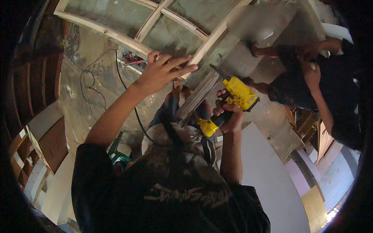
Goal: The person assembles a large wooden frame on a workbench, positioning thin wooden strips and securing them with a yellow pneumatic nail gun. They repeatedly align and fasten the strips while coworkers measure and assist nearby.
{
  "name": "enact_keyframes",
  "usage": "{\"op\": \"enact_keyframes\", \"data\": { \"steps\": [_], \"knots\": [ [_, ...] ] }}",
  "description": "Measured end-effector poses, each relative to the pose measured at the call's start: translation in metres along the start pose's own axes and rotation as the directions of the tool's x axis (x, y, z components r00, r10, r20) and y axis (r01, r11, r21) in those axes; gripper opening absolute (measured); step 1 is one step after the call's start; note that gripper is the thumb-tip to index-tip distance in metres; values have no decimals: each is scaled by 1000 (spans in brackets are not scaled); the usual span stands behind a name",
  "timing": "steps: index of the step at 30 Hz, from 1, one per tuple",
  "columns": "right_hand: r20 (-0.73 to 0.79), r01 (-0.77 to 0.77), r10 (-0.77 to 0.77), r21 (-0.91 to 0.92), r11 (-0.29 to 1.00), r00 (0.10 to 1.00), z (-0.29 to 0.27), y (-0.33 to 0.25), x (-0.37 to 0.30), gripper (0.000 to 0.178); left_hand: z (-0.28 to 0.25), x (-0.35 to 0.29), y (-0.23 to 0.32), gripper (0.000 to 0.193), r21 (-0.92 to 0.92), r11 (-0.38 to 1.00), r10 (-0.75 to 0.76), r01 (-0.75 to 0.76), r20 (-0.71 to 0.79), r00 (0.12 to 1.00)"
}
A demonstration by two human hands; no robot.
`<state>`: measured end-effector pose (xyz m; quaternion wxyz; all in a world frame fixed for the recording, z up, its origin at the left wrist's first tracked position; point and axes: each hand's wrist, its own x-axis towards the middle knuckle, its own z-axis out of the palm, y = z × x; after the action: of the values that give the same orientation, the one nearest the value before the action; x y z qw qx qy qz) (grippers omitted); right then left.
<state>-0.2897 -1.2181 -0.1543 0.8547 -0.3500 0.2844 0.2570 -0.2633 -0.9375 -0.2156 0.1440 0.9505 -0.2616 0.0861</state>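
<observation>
My right hand (229, 114) is wrapped round the dark handle of a yellow nail gun (241, 93). A long silver magazine (199, 95) lies alongside the tool, its narrow black nose near the frame's corner but apart from it. With fingers spread, my left hand (163, 70) rests over the near corner of a pale wooden frame (105, 30). The frame has crossing inner bars and reaches away to the far edge of the view. What the left palm touches is hidden by the hand itself.
A black hose (134, 105) runs down the floor to my lap, near a thin coiled cable (89, 79). A green tool (120, 156) lies by my left side. Another person (299, 85) crouches at right. A white panel (268, 174) and wooden cabinets (42, 77) flank me.
</observation>
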Motion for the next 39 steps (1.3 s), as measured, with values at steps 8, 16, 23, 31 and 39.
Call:
{"op": "enact_keyframes", "data": {
  "steps": [8,16,23,31,39],
  "knots": [
    [-18,-43,43,-16,999,999,-22,29,-15,51,8,4,-4,69,-60,997,35,-38,-44,998],
    [106,-93,89,38,995,990,-50,39,-10,51,26,19,-2,68,-105,992,51,-65,-132,990],
    [125,-89,85,19,996,988,-42,28,1,51,35,41,-8,59,-88,991,79,-97,-194,978],
    [223,-39,36,7,999,974,-47,27,10,52,36,34,-5,53,-98,991,61,-89,-262,963],
    [176,-35,38,-19,999,984,-47,30,11,52,42,34,-4,50,-97,991,60,-95,-309,949]
  ]
}}
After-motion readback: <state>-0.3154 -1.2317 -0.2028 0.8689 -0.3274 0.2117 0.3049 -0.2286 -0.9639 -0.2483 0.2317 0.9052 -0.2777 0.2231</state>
